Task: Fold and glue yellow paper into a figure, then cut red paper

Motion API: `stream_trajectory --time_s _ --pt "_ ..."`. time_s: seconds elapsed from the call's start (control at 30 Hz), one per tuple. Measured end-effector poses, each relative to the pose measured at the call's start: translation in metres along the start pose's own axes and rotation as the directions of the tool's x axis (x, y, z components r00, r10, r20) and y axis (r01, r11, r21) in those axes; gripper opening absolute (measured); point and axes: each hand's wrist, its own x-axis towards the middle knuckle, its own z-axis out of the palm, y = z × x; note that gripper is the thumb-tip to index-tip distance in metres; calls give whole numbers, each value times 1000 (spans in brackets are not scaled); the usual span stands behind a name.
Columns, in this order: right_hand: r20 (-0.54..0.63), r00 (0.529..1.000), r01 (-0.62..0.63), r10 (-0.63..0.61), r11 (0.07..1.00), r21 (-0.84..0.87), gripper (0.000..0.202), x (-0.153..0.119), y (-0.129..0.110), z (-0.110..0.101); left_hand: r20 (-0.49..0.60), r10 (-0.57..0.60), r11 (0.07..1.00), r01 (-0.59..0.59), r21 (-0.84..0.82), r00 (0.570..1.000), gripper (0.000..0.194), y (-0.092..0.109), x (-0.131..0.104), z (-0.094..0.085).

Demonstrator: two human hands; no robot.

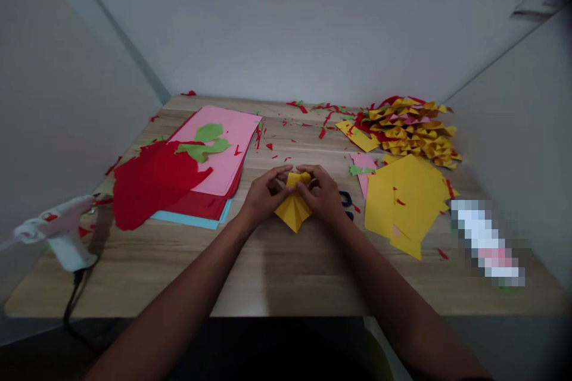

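Note:
Between my two hands is a piece of yellow paper with fold creases, its pointed end toward me. My left hand pinches its left side between thumb and fingers. On the opposite side my right hand grips it the same way, both thumbs close together near the top. The paper is held just above the wooden table. Partly hidden behind my right wrist are the black handles of what look like scissors.
To the left lie pink sheets, a red paper piece, green cutouts and a white glue gun with a cord. On the right are yellow sheets, a pile of folded yellow pieces and a blurred-out item. Scraps litter the back.

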Motion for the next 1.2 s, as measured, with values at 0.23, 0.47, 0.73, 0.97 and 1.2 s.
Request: stream_trajectory --time_s 0.23,0.47,0.73,0.97,1.2 --pt "61 986 164 -154 959 -233 18 1 -8 -5 28 110 965 -113 235 994 20 -1 -1 0" --pt "79 986 168 -150 928 -332 19 1 -13 -4 -29 146 961 -135 240 989 28 -2 -1 -3" --pt "117 991 99 -60 927 -361 23 0 -8 -2 -35 190 927 -167 336 981 18 0 1 -3" --pt "102 995 53 -20 939 -341 29 -1 -8 0 -26 204 908 -179 379 979 17 -3 0 -3" --pt "168 985 24 36 939 -344 27 2 -13 -5 -35 183 898 -153 412 982 18 -1 0 -6"
